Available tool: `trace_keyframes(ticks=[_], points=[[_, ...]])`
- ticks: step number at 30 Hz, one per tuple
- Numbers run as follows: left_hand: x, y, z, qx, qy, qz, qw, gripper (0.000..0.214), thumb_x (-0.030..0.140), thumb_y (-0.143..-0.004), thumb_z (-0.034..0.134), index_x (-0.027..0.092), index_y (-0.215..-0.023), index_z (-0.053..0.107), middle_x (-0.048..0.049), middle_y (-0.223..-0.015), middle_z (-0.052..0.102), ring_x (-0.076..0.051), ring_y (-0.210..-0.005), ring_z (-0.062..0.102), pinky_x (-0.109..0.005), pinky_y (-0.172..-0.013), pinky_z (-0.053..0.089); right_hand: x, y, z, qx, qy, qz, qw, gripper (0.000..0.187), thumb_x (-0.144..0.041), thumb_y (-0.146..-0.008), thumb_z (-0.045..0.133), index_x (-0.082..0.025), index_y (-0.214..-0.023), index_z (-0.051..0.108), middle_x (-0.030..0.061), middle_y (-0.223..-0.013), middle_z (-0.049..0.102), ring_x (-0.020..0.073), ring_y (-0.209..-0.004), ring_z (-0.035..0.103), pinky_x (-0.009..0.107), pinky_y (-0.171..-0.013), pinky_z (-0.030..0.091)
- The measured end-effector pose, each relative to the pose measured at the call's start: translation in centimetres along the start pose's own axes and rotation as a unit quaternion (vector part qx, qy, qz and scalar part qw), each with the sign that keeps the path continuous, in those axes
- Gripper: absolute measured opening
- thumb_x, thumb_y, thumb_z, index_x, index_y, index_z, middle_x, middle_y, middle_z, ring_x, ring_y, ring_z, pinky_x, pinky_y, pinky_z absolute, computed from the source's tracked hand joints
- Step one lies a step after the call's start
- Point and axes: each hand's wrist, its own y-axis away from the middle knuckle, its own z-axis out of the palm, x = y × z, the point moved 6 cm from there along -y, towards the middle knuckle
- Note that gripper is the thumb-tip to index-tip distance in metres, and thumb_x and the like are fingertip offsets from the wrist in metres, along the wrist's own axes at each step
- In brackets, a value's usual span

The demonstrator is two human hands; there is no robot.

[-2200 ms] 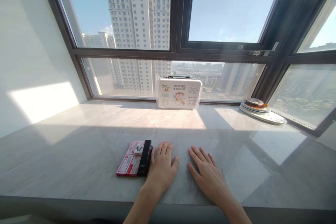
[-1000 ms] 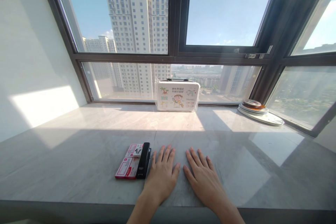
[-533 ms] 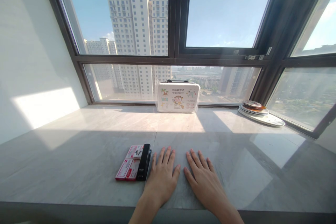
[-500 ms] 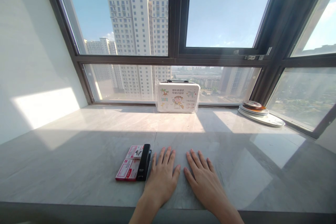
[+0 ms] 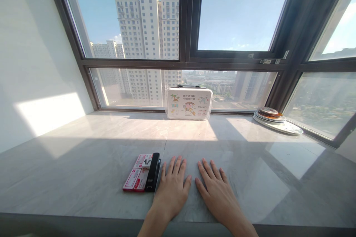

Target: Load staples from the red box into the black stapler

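Note:
My left hand lies palm down on the grey marble sill, its fingers spread and holding nothing. Just to its left is a black stapler, lying lengthwise away from me. Beside the stapler, on its left, lie red-and-white small boxes, one behind the other. My right hand also rests flat on the sill with fingers apart, a short gap from the left hand. Nothing is under or in it that I can see.
A white case with cartoon prints and a dark handle stands upright against the window at the back. A stack of plates sits in the far right corner. The sill's front edge runs beneath my wrists.

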Motion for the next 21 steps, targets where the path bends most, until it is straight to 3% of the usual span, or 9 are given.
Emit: trace_keyframes(ticks=[21], points=[[-0.32,0.24,0.33,0.01,-0.02,-0.007,1.0,0.059,0.058,-0.103,0.023,0.033,-0.156,0.032,-0.0002,-0.165,0.026,-0.026,-0.152,0.021,-0.055,-0.124,0.019,-0.3,0.23,-0.4,0.002,0.017,0.001,1.0,0.063,-0.058,-0.102,0.024,-0.03,-0.159,0.026,0.0,-0.165,0.02,0.0305,-0.154,0.01,0.057,-0.122,0.015]])
